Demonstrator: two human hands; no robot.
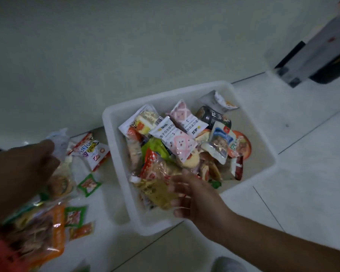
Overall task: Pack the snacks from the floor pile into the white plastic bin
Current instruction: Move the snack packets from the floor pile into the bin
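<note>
Left hand (24,169) hovered over floor pile of coloured snack packets (53,216), grip unclear in blur.
Right hand (192,195) lay spread open on yellowish clear-wrapped packet (157,193) inside white rectangular plastic bin (261,138) beside pile; should nudge it toward the bare right side.

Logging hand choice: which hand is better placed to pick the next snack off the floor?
Left, probably. The left hand hangs over the floor pile; the right hand is spread above the white bin.

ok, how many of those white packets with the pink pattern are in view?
2. Both lie on top in the white plastic bin: one pink-patterned packet near the far side, the other just in front of it. More may be buried.
</note>
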